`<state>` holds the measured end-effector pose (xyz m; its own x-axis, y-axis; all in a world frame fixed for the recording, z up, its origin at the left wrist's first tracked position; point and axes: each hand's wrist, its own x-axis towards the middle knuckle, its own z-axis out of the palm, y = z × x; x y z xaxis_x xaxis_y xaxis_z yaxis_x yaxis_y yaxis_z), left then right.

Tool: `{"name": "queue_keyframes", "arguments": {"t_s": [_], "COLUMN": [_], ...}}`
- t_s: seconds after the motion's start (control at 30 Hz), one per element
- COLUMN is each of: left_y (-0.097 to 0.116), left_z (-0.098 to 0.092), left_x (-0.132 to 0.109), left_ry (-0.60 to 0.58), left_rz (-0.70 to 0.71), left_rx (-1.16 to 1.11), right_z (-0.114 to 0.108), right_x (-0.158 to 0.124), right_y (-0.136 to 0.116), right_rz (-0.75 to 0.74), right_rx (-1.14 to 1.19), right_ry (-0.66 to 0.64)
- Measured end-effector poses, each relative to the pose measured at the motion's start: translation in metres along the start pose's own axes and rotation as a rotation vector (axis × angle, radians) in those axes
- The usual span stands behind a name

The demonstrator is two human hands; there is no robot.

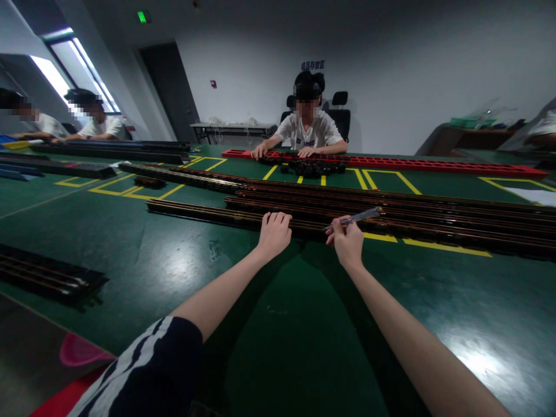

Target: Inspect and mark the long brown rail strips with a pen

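A long black rail (pixel 204 214) with copper-coloured strips lies across the table in front of me. My left hand (pixel 275 234) is closed over it, fingers bent across its top. To the right, my right hand (pixel 347 240) grips a slim screwdriver (pixel 364 215) with a clear handle. Its handle end points up to the right, and its thin tip reaches down to the left at the rail. Whether the tip touches the rail is too small to tell. More such black rails (pixel 434 217) lie side by side just behind, running off to the right.
On the green table (pixel 182 260), another black rail piece (pixel 47 272) lies at the left. A co-worker (pixel 310 127) opposite has both hands at a red slotted rack (pixel 434 165) and dark parts (pixel 310 168). Black profiles (pixel 108 152) lie far left, near two more people. A pink basin (pixel 80 350) stands below the table edge.
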<state>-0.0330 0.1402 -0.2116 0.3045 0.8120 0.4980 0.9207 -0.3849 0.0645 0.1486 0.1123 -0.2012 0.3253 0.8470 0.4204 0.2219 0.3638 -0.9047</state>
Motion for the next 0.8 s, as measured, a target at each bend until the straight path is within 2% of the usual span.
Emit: {"name": "queue_keyframes", "arguments": {"t_s": [0.4,0.8], "left_y": [0.0009,0.0034], "left_z": [-0.0039,-0.0064], "left_x": [0.0003,0.0002], "left_ry": [-0.003,0.003], "left_rz": [-0.028,-0.039], "left_rx": [0.007,0.007], "right_z": [-0.0012,-0.0017], "right_x": [-0.0007,0.0], "right_y": [-0.0029,0.0001], "right_rz": [-0.016,-0.012], "right_rx": [-0.035,-0.026], "right_ry": [-0.053,-0.028]}}
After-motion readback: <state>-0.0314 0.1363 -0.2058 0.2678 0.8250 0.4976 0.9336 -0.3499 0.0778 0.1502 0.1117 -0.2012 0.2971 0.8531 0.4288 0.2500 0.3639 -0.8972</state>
